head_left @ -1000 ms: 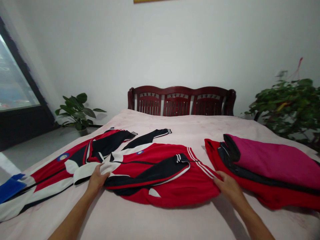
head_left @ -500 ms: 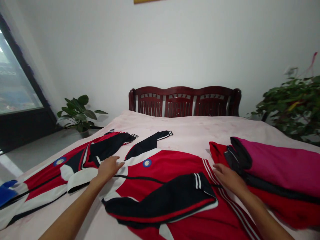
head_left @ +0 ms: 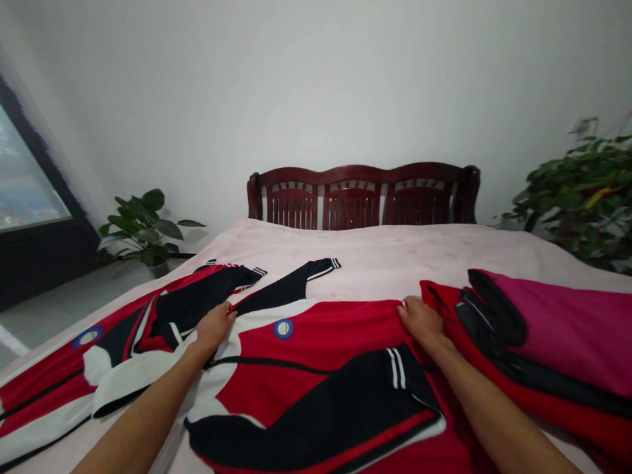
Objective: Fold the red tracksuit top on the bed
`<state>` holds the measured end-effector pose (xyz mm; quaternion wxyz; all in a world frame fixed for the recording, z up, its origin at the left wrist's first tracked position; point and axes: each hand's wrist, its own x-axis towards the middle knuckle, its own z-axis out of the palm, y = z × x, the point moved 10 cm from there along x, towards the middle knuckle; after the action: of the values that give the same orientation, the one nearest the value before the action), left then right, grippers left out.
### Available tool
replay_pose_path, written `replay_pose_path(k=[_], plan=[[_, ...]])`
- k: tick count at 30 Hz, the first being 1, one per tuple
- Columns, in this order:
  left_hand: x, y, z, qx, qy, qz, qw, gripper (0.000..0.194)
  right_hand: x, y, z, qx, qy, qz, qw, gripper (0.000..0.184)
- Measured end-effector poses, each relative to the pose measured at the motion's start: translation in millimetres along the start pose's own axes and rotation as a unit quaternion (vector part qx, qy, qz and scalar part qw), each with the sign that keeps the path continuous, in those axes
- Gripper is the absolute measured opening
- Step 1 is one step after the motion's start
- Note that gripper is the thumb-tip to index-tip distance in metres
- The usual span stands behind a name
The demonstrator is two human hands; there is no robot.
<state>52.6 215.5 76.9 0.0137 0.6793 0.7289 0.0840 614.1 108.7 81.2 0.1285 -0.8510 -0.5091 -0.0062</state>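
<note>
A red, white and navy tracksuit jacket (head_left: 306,336) lies front up on the bed, a round blue badge on its chest. Its near sleeve (head_left: 320,411) is laid across the body, while the far sleeve (head_left: 284,283) stretches toward the headboard. My left hand (head_left: 216,329) pinches the jacket at the far shoulder, near the collar. At the far end of the hem, my right hand (head_left: 421,319) has its fingers closed on the red cloth. A second similar jacket (head_left: 64,382) lies to the left, beside my left forearm.
Folded clothes (head_left: 573,329) in magenta, black and red are stacked at the right. Beyond the pink bedsheet (head_left: 385,253) stands a dark wooden headboard (head_left: 350,191). Potted plants grow at the left (head_left: 148,230) and right (head_left: 582,197). A glass door (head_left: 29,178) is at the far left.
Both hands have closed on the jacket's far edge, at shoulder and hem. The striped hem is now gathered under my right hand. The view has shifted slightly.
</note>
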Motion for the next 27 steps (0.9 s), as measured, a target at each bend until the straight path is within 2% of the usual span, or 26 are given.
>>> replay_pose_path(k=[4, 7, 9, 10, 13, 16, 19, 23, 25, 27], plan=[[17.4, 17.0, -32.0, 0.020, 0.055, 0.014, 0.998, 0.033, 34.3, -8.0, -39.2, -0.011, 0.064, 0.005, 0.998, 0.042], [18.5, 40.0, -41.6, 0.041, 0.086, 0.039, 0.995, 0.043, 40.7, -15.4, -46.6, -0.025, 0.082, 0.019, 0.996, 0.047], [4.7, 59.8, -32.5, 0.042, 0.093, 0.093, 0.990, 0.050, 26.8, -24.9, -37.7, -0.036, 0.086, -0.003, 0.996, 0.052], [-7.2, 71.0, -21.8, 0.039, 0.087, 0.138, 0.986, 0.050, 14.9, -30.5, -29.3, -0.039, 0.085, -0.026, 0.995, 0.054], [-55.0, 94.9, 23.3, 0.021, 0.053, 0.281, 0.958, 0.052, -31.1, -46.7, 10.3, -0.052, 0.048, -0.141, 0.987, 0.055], [-86.2, 89.4, 52.8, 0.017, 0.062, 0.313, 0.948, 0.055, -68.4, -44.2, 43.0, -0.067, 0.009, -0.214, 0.974, 0.056], [-92.4, 78.2, 58.7, 0.017, 0.049, 0.297, 0.953, 0.056, -77.0, -27.6, 45.1, -0.059, -0.005, -0.189, 0.980, 0.056], [-104.6, 73.8, 39.2, -0.063, 0.005, 0.317, 0.946, 0.049, -77.7, -23.1, 25.3, -0.050, -0.019, -0.151, 0.987, 0.053], [-124.2, 76.0, 26.6, -0.119, -0.016, 0.351, 0.929, 0.045, -83.1, -25.5, 16.3, -0.024, -0.020, -0.137, 0.990, 0.058], [-148.9, 80.8, 19.6, -0.144, -0.045, 0.382, 0.912, 0.045, -89.5, -24.8, 9.3, 0.061, -0.015, -0.110, 0.992, 0.063]])
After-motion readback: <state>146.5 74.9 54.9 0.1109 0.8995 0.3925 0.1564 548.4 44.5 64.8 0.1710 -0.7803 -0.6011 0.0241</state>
